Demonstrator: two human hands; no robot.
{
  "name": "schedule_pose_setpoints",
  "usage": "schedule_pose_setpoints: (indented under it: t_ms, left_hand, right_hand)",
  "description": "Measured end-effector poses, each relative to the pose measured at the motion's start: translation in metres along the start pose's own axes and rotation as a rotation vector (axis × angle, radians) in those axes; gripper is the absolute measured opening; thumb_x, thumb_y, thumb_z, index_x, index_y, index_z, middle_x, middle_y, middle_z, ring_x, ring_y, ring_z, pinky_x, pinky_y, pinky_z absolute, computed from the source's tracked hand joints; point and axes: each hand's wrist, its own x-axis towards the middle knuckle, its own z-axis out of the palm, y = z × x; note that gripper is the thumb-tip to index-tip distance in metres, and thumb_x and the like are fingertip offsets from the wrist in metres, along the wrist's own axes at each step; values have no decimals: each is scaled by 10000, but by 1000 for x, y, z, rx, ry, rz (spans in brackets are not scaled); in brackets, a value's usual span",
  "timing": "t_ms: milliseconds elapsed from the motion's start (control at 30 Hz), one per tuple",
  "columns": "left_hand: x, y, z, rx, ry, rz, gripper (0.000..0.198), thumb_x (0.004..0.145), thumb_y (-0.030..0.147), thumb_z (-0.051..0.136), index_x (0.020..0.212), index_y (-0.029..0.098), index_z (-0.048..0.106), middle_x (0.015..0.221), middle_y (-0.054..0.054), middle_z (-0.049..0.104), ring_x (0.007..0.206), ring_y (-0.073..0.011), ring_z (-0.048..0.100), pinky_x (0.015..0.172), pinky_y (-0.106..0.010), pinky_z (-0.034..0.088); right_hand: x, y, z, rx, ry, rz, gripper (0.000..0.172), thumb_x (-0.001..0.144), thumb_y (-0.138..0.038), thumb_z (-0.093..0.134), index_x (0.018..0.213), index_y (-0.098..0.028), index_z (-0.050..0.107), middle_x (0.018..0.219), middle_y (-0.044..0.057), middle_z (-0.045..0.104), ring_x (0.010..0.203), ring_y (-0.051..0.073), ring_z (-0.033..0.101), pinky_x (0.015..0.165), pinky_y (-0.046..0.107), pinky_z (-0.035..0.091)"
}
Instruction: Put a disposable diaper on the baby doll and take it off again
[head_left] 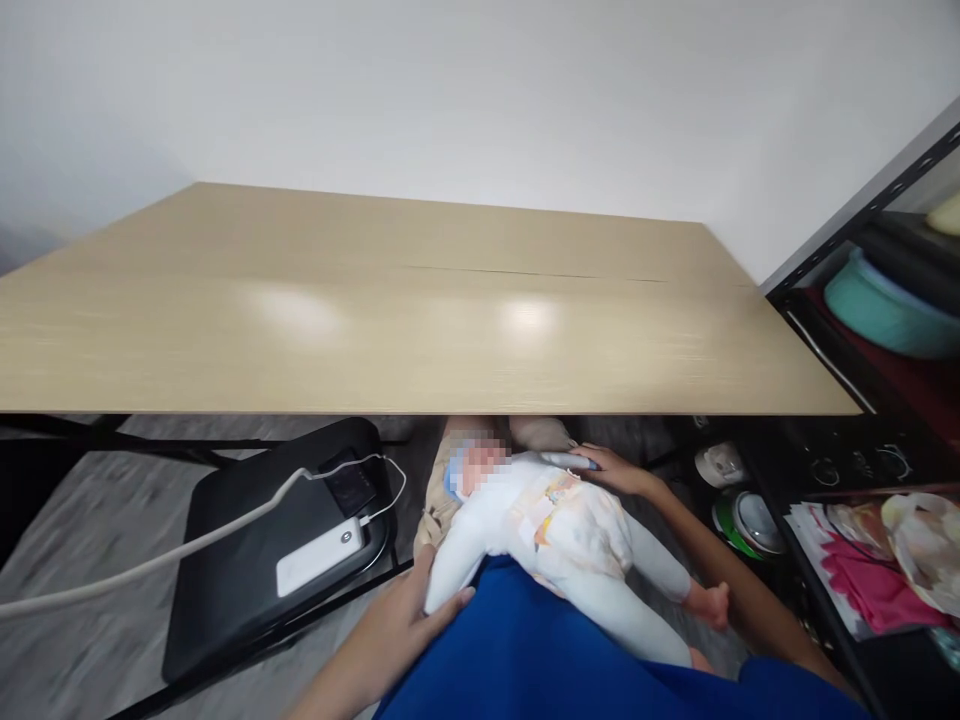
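Across my lap, below the table's front edge, lies what looks like a baby doll (510, 515) in a white outfit and a printed diaper (574, 525). Its blurred head points to the far left, and its bare feet (709, 605) stick out at the lower right. My left hand (412, 610) is closed round the doll's near arm, the thumb on top and the other fingers mostly hidden. On the far side, my right hand (607, 468) holds the doll's other arm near its end, with the fingers partly hidden.
A wooden table (420, 340) spans the front. To the left, a white power bank (321, 557) with a cable lies on a black stool seat (225, 540). Shelves at the right hold a teal basin (892, 310), a pink cloth (874, 580) and a green-rimmed can (750, 523).
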Motion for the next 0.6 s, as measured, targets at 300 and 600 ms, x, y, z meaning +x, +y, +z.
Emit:
schedule_pose_setpoints:
  t_ms: [300, 600]
  left_hand:
    - [-15, 48, -74, 516, -208, 222, 540, 1071, 672, 462, 1017, 215, 744, 1027, -151, 759, 986, -384, 704, 960, -488, 488]
    - [18, 31, -112, 238, -421, 163, 372, 1039, 541, 500, 924, 224, 657, 944, -68, 733, 869, -274, 678, 757, -340, 469]
  right_hand:
    - [-2, -7, -39, -111, -48, 34, 516, 1123, -571, 463, 1419, -256, 745, 1480, 135, 726, 1442, 340, 625, 1280, 567, 451]
    - [7, -134, -34, -130, -256, -499, 445, 1161, -485, 552, 1485, -220, 705, 1450, 98, 758, 1354, 271, 671, 1209, 439, 487]
